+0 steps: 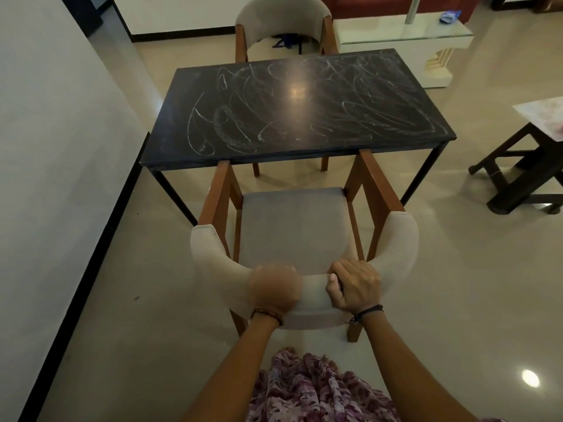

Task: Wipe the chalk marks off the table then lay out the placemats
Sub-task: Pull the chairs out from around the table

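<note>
**Both hands on the chair, chalk across the tabletop**

The left hand [275,289] is blurred on the chair [307,296] back, its grip impossible to judge; the right hand [355,286] is clenched around the padding. Beyond, the dark tabletop [170,147] runs lengthwise left to right, covered in looping white chalk marks [198,123], dimmed by glare mid-surface

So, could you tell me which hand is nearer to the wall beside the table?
Left. The left hand grips the back of the near chair on the wall's side; the right hand grips it further from the wall.
</note>
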